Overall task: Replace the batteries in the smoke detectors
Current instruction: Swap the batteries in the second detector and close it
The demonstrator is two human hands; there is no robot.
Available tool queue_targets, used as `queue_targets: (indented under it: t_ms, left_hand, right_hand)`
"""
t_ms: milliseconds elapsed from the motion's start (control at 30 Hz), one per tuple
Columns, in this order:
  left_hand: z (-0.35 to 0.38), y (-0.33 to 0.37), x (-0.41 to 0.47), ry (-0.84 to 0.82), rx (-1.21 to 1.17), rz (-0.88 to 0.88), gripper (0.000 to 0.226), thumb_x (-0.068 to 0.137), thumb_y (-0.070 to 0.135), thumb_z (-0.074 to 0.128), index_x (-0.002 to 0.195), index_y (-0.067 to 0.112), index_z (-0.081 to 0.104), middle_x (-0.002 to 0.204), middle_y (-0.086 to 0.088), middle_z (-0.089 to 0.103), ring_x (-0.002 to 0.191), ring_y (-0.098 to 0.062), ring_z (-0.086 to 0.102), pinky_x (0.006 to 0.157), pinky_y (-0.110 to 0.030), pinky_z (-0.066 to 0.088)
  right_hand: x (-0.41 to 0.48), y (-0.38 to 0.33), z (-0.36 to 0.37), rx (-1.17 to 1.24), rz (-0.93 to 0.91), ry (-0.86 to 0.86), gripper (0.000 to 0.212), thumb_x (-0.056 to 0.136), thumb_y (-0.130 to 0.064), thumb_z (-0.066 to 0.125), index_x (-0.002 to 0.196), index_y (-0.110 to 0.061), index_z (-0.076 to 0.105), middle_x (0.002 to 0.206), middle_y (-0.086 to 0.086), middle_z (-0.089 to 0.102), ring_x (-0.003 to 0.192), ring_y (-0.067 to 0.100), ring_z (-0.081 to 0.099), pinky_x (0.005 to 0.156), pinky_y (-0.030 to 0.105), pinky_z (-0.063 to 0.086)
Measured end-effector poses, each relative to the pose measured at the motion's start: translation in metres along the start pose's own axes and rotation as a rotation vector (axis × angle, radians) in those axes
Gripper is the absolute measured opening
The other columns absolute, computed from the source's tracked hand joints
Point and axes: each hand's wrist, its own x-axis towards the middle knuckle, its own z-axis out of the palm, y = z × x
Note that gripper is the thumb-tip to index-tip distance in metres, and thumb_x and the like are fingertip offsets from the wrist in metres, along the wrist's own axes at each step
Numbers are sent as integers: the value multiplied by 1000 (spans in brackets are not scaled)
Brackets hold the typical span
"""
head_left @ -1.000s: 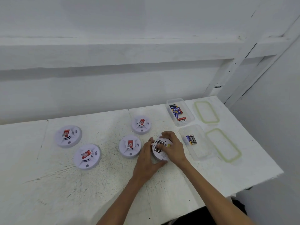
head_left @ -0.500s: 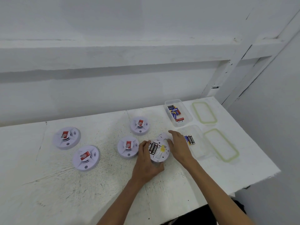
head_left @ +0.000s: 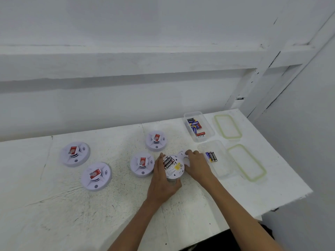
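1. Left hand (head_left: 163,180) curls its fingers round the upturned smoke detector (head_left: 174,168) on the table (head_left: 72,214); right hand (head_left: 198,164) pinches its detached cover plate (head_left: 182,155), mostly hidden beneath
2. Four more detectors (head_left: 75,153) (head_left: 96,176) (head_left: 142,166) (head_left: 156,140), two tubs (head_left: 210,131) (head_left: 223,167), two lids (head_left: 227,126) (head_left: 246,162); tub batteries (head_left: 195,126) too small to count

A scuffed white surface (head_left: 72,214) stands against a white painted wall (head_left: 126,107). Above it runs a horizontal ledge (head_left: 126,64); a white post (head_left: 253,82) rises from its far right corner.

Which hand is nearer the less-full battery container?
Right. The right hand, holding the detached cover, is just beside the container; the left hand is farther away, gripping the opened detector.
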Motion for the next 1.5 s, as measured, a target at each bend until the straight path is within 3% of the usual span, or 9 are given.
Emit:
queue_targets:
  t_ms: [200, 300, 400, 567, 733, 900, 1167, 1367, 1500]
  left_hand:
    - [-1, -1, 3, 72, 16, -21, 105, 73, 51, 77, 153, 6, 28, 153, -8, 38, 144, -20, 36, 109, -38, 49]
    - [1, -2, 2, 44, 42, -12, 104, 77, 50, 71, 158, 10, 20, 160, -7, 28, 150, -20, 27, 114, -37, 42]
    - [0, -5, 1, -48, 53, 25, 100, 83, 40, 59, 161, 10, 5, 169, -6, 12, 156, -20, 12, 122, -46, 31]
    - [-1, -5, 3, -63, -7, 22, 92, 86, 19, 65, 161, 8, 11, 165, -3, 27, 153, -14, 23, 121, -46, 33]
    - [-2, -4, 4, -33, -74, -4, 99, 86, 40, 73, 160, 8, 15, 158, 1, 38, 148, -12, 34, 120, -35, 35]
    - [-1, -6, 5, -17, -65, -14, 101, 84, 43, 74, 160, 10, 15, 158, 1, 40, 147, -11, 36, 120, -36, 36]
    - [-1, -4, 4, -6, -57, -2, 97, 85, 47, 74, 159, 22, 17, 160, 2, 38, 147, -7, 35, 119, -28, 34]
    - [1, -8, 4, -12, -50, -5, 98, 83, 45, 76, 158, 21, 19, 161, 5, 35, 148, -7, 32, 119, -26, 31]
    - [3, -10, 7, -40, -64, -11, 101, 81, 57, 73, 157, 31, 12, 160, 24, 22, 146, 11, 21, 117, -14, 24]
  right_hand:
    - [-30, 5, 10, 189, 107, 160, 46, 86, -43, 67, 109, -6, 51, 98, 13, 61, 95, 30, 56, 69, 30, 38]
    - [-40, 0, 6, 331, 204, 196, 55, 84, -45, 70, 119, -7, 50, 108, 10, 62, 101, 26, 59, 73, 29, 43]
    - [-43, -7, -3, 439, 232, 215, 64, 79, -42, 72, 129, -14, 44, 117, 9, 60, 109, 26, 57, 84, 34, 48]
    - [-42, -20, -9, 378, 13, 163, 71, 78, -38, 70, 139, -20, 39, 122, 3, 58, 110, 21, 54, 86, 30, 47]
    - [-36, -18, -10, 256, -145, 77, 72, 81, -38, 66, 145, -22, 35, 132, 1, 54, 120, 23, 47, 94, 42, 47]
    - [-33, -10, -19, 182, -243, 27, 70, 86, -37, 66, 147, -25, 35, 140, -5, 52, 130, 17, 41, 104, 40, 36]
    - [-23, -5, -21, 156, -296, -37, 71, 84, -37, 67, 147, -31, 32, 140, -13, 52, 129, 14, 43, 102, 40, 36]
    - [-16, 0, -27, 216, -276, -112, 78, 84, -32, 72, 149, -29, 30, 140, -7, 51, 127, 13, 46, 97, 19, 32]
    - [-12, 1, -26, 250, -254, -85, 77, 82, -35, 77, 146, -29, 36, 131, -8, 57, 121, 12, 47, 93, 19, 31]
